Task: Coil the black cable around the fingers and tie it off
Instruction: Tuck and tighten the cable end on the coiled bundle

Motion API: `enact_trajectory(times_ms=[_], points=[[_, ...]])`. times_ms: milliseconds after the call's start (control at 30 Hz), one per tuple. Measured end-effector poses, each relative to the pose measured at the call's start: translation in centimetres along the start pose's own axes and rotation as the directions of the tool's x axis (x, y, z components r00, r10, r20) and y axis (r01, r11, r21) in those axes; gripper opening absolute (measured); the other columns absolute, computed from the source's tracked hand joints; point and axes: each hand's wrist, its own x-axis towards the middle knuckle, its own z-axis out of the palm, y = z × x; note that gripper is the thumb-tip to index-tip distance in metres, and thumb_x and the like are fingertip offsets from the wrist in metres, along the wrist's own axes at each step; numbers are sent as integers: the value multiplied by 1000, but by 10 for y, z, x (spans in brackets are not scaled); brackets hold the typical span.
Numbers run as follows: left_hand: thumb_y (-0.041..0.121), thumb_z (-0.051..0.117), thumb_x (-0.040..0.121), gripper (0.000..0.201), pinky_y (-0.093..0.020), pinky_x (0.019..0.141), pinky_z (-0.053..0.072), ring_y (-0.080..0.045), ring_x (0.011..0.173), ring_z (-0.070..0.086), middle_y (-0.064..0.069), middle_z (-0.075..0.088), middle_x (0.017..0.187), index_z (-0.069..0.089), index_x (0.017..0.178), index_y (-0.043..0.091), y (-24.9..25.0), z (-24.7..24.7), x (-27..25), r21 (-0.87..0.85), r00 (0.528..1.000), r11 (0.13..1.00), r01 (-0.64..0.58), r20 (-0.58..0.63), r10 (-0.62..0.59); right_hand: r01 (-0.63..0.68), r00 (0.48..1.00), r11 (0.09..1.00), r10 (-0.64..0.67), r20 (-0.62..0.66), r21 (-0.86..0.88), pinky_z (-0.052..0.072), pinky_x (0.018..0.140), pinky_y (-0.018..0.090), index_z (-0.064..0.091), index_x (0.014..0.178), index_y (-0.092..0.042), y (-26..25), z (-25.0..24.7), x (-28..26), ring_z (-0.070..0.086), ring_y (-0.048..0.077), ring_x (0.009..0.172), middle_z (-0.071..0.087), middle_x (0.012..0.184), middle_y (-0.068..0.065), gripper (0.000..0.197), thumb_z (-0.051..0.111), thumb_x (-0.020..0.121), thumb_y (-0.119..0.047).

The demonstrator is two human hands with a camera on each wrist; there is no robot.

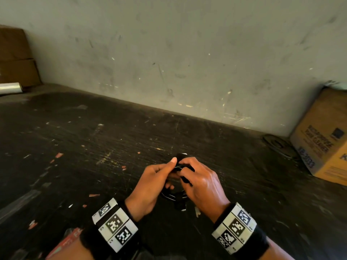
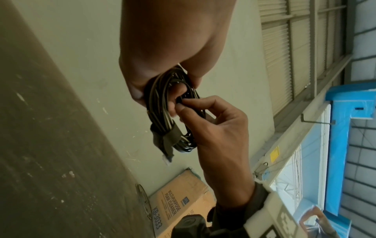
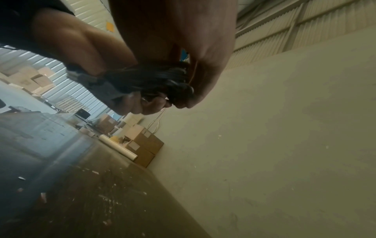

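Note:
The black cable (image 1: 171, 196) is a small coil of several loops held above the dark table (image 1: 75, 147). My left hand (image 1: 155, 177) grips the coil's upper part, thumb up. My right hand (image 1: 199, 177) meets it from the right, fingers curled on the loops. In the left wrist view the left hand (image 2: 162, 56) clasps the cable (image 2: 157, 104) while the right hand (image 2: 203, 116) pinches a strand at the coil's middle. A dark strap (image 2: 167, 136) is wrapped around the coil's lower end, its tail hanging loose. The right wrist view shows the cable (image 3: 152, 78) bunched between both hands.
A grey scuffed wall (image 1: 187, 53) runs behind the table. A printed cardboard box (image 1: 323, 139) stands at the right, with a dark round disc (image 1: 279, 145) beside it. Brown boxes (image 1: 15, 59) and a pale roll (image 1: 10, 88) sit at the far left.

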Motion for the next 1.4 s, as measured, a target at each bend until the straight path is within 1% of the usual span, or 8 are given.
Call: enact_trajectory(times_ms=[300,467,600,700,833,1067,1200,1400], points=[[29,58,91,28,-19,48,43,0,45,54,6,66,55,72,75,12,1,-8,8,-76,997,997,-25,-71,19,36,996,993,-45,-78,-109,43,101,37,71,84,-15,3,-3,6,58,20,113,68,109,5,7,67,79,-17],[29,59,91,26,-24,50,45,-15,56,52,-7,65,69,74,82,9,-9,-12,13,19,997,999,-33,-68,34,91,996,995,-91,9,-47,36,105,29,69,94,-16,0,-3,9,52,16,118,64,114,3,14,57,87,-20],[28,58,92,26,-24,48,40,-12,59,53,-9,65,75,73,84,8,-13,-16,11,92,996,992,-90,-7,91,-108,993,980,97,72,169,38,106,29,68,99,-20,-1,-3,15,46,11,126,54,130,-2,14,64,86,-22],[31,58,91,26,-21,49,38,-2,52,51,-10,66,76,72,81,13,-13,-19,12,154,985,973,-171,20,169,-354,935,860,323,145,367,42,106,33,68,93,-22,2,-3,19,48,4,124,54,131,-6,10,69,83,-20],[34,56,92,25,-21,55,36,3,52,50,1,63,68,70,77,20,-17,-22,16,244,966,935,-257,59,250,-444,877,688,465,122,573,57,85,39,71,86,-16,-3,-2,19,69,8,89,72,91,-3,7,73,81,-12],[29,48,96,22,-17,50,40,3,54,50,18,57,57,67,85,26,-18,-24,15,372,915,837,-400,219,339,-520,815,551,549,186,652,60,76,32,71,81,-8,-1,-7,15,72,14,78,74,83,7,8,76,76,-11],[29,49,96,26,-19,53,38,0,54,46,14,54,56,65,77,24,-16,-28,18,412,887,793,-448,316,337,-571,770,434,577,272,697,55,67,20,69,78,-5,4,-7,11,70,11,72,72,75,3,10,78,75,-8],[29,51,95,34,-27,54,37,-5,53,44,9,49,54,62,65,17,-14,-31,21,476,865,732,-488,375,333,-611,716,310,609,341,729,53,66,23,65,73,-16,4,3,5,67,12,67,70,66,0,17,76,75,-3]])
